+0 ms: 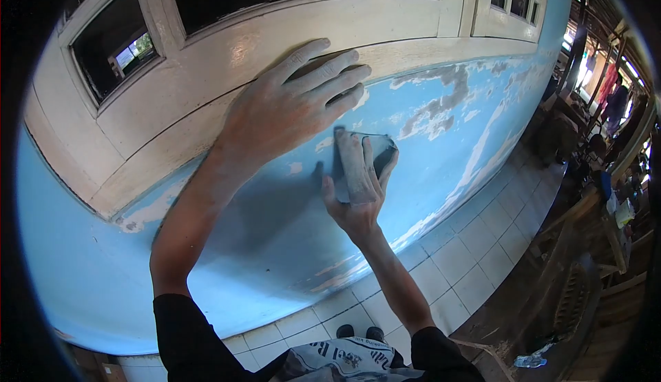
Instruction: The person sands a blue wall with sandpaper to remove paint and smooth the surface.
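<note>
Hands: two.
Left hand (pixel 292 110): fingers spread flat on window sill (pixel 413 51), holding nothing.
Right hand (pixel 358 189): closed on one sanding sheet (pixel 354 165), pressed to blue wall (pixel 275 237).

Hidden and unclear at the wall

My right hand (pixel 358 199) covered much of the grey sheet (pixel 381 153), and its wall side was hidden. My left hand (pixel 289 106) hid the sill (pixel 413 51) under it. The window panes (pixel 113 44) were dark and cut off at the top edge. The figure (pixel 615 103) at far right was too small to tell.
</note>
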A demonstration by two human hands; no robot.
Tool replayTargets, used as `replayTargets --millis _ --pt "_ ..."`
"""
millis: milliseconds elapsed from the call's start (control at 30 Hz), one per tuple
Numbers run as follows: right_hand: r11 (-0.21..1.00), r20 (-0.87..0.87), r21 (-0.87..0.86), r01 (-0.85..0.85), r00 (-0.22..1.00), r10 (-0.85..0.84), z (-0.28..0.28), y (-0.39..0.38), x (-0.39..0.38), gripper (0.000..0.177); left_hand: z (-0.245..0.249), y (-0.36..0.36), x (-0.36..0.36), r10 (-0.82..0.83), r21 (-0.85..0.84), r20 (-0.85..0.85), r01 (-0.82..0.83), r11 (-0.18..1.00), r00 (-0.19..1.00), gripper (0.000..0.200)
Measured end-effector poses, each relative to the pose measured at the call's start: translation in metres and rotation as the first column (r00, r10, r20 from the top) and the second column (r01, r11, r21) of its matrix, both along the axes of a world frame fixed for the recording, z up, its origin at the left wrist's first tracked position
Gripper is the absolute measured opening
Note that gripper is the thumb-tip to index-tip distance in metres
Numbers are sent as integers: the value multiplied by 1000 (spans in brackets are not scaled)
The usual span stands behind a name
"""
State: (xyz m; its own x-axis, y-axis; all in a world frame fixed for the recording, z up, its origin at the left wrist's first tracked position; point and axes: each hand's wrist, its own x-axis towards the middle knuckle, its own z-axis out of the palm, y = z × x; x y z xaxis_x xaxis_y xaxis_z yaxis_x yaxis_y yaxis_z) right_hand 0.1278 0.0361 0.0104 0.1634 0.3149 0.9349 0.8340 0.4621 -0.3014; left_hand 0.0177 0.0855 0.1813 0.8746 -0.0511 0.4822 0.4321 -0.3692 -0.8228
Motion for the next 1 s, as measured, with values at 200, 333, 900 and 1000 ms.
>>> replayTargets --millis 200,333,900,1000 --pt "988 -28 -149 40 999 -45 6 -7 -11 64 -1 0 -1 -1 12 4 1 1000 1000 32" --pt "979 82 -152 135 989 -123 -8 -13 -10 64 0 -2 -2 14 32 -4 -14 999 1000 34" --pt "953 180 -188 237 962 -204 7 -16 -6 50 2 -1 -1 24 40 -11 -23 999 1000 36" --pt "961 136 -162 225 969 -204 11 -21 -8 50 -1 1 -3 29 34 -30 -28 999 999 36"
